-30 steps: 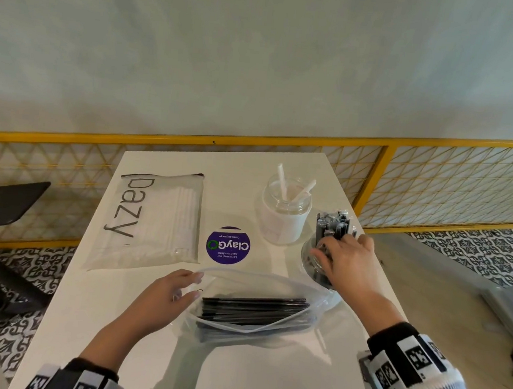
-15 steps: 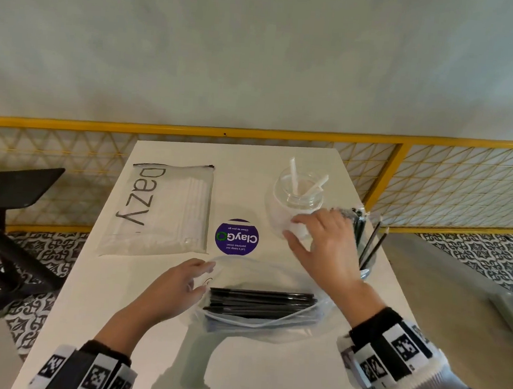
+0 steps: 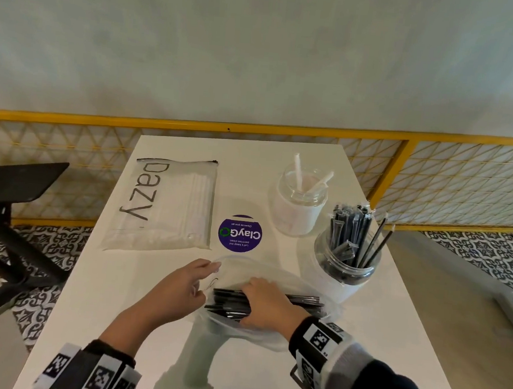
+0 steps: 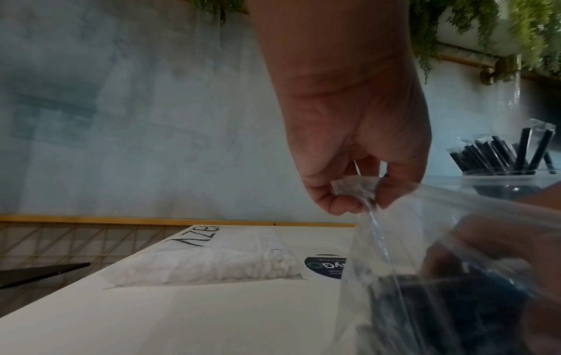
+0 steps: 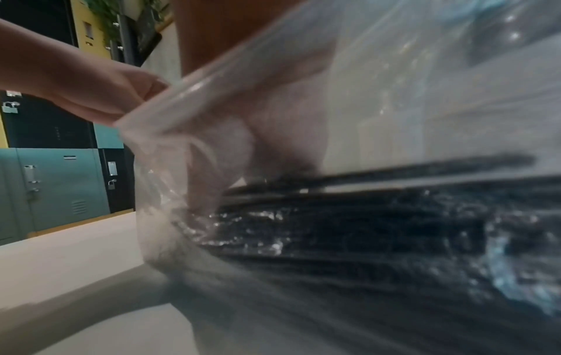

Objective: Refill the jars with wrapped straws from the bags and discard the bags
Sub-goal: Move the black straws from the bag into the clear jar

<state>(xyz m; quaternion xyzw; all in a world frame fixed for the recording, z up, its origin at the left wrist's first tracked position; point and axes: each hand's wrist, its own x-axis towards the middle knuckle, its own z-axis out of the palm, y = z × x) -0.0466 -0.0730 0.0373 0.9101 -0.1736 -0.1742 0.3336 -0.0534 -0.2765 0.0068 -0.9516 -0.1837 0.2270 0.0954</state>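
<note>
A clear plastic bag (image 3: 303,283) lies on the white table (image 3: 375,344) with black wrapped straws (image 3: 224,300) inside. My left hand (image 3: 207,278) pinches the bag's open edge, as the left wrist view shows with the left hand (image 4: 355,194) on the clear bag (image 4: 425,240). My right hand (image 3: 247,302) is inside the bag, its fingers (image 5: 206,182) curled over the bundle of black straws (image 5: 364,228). A jar (image 3: 346,264) at the right holds several black straws. Behind it a jar (image 3: 299,204) holds two white straws. A "Dazy" zip bag (image 3: 167,208) of white straws lies shut at the left.
A purple round sticker (image 3: 240,233) sits mid-table between the zip bag and the jars. A yellow mesh railing (image 3: 436,179) runs behind the table. A black chair (image 3: 8,185) stands to the left. Bare tabletop lies in front of the clear bag.
My right hand left the black-straw jar, swung back left and went down into the clear bag onto the straws. My left hand stayed at the bag's mouth.
</note>
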